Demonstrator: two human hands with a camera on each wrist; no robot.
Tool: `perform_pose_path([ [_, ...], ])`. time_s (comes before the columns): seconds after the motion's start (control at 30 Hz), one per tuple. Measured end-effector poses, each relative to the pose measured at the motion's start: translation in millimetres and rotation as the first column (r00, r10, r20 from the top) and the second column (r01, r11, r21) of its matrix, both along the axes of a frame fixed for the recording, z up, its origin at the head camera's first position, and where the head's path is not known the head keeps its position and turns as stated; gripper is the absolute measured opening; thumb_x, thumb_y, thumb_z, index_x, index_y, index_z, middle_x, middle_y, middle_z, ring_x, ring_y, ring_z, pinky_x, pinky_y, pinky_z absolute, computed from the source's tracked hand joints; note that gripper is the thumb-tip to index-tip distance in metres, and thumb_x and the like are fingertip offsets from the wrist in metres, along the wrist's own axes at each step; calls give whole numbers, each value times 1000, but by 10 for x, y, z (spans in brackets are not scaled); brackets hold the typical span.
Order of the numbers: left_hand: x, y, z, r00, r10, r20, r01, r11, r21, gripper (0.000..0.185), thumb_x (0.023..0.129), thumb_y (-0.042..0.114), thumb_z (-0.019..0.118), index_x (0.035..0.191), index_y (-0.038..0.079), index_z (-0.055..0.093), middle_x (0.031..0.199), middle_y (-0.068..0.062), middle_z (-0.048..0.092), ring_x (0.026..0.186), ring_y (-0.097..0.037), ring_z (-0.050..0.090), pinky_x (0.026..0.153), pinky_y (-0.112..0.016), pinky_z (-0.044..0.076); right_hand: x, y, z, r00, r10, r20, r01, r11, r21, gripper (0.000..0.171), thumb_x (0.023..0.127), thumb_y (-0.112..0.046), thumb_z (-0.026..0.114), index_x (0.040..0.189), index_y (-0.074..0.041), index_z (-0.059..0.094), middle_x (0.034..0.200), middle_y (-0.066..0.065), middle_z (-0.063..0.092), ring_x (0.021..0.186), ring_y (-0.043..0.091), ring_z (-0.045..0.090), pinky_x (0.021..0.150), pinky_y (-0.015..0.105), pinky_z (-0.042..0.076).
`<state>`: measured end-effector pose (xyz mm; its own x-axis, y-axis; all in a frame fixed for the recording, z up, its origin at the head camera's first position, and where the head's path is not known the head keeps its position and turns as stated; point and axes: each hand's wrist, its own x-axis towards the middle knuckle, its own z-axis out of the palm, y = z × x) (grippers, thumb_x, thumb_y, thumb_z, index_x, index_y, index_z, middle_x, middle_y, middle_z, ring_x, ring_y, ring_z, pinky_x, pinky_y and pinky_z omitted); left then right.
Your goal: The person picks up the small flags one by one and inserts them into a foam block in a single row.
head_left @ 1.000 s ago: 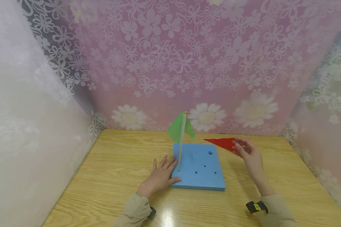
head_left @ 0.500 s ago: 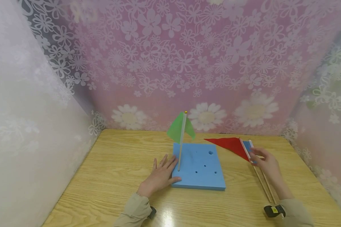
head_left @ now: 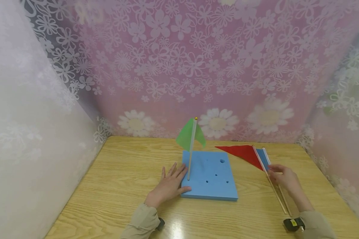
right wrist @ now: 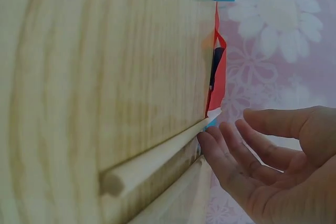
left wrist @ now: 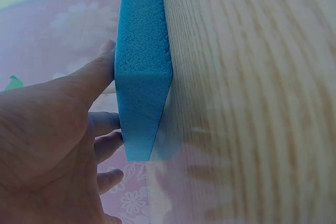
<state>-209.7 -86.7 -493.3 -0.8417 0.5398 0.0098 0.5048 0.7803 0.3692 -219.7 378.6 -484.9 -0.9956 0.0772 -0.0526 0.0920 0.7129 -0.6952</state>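
Observation:
A blue foam block [head_left: 210,176] with several holes lies mid-table, and a green flag [head_left: 185,136] on a thin stick stands upright in its left side. My left hand [head_left: 167,186] rests flat on the table, fingers straight against the block's left edge [left wrist: 142,77] and thumb along its front corner. A red flag [head_left: 242,153] and a blue flag [head_left: 262,156] lie side by side on the table to the right. My right hand [head_left: 284,177] lies over their sticks [right wrist: 157,156], its fingertips [right wrist: 210,148] touching the nearer stick with the thumb held apart.
The wooden table [head_left: 122,172] is enclosed by flowered pink curtain walls [head_left: 179,66] at the back and both sides. The right wall stands close beyond the lying flags. Bare wood lies left of the block and along the front edge.
My right hand has drawn back from over the red flag, toward me and to the right, down onto the flag sticks. The left hand, block and green flag have not moved.

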Motion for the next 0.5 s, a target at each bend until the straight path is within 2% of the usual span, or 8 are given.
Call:
perform_pose_path([
  [0.13, 3, -3, 4, 1000, -1, 6, 1, 1000, 9, 80, 100, 53, 56, 162, 11, 28, 168, -8, 22, 156, -38, 10, 117, -73, 4, -14, 27, 0, 999, 16, 36, -17, 1000, 12, 42, 99, -11, 63, 129, 18, 55, 114, 36, 63, 81, 18, 70, 66, 29, 59],
  [0.3, 6, -8, 6, 1000, 2, 10, -2, 1000, 13, 79, 100, 52, 57, 161, 11, 29, 168, -8, 23, 156, -38, 10, 118, -73, 4, -35, 28, 1, 998, 24, 60, -32, 991, 131, 39, 91, -13, 73, 115, 15, 63, 93, 21, 71, 72, 15, 67, 64, 30, 55],
  [0.4, 7, -7, 5, 1000, 3, 10, -3, 1000, 11, 79, 100, 52, 57, 161, 11, 28, 168, -7, 22, 156, -37, 10, 118, -72, 3, -41, 16, 9, 997, 35, 63, -48, 977, 206, 36, 88, -15, 74, 109, 13, 67, 87, 15, 72, 71, 15, 64, 64, 33, 51],
  [0.5, 10, -5, 8, 1000, 2, 13, -2, 1000, 15, 79, 100, 52, 57, 161, 11, 29, 168, -8, 22, 156, -37, 10, 118, -72, 3, -42, -5, 23, 996, 50, 68, -65, 970, 235, 31, 87, -13, 74, 105, 13, 68, 84, 13, 71, 71, 16, 63, 63, 34, 49],
])
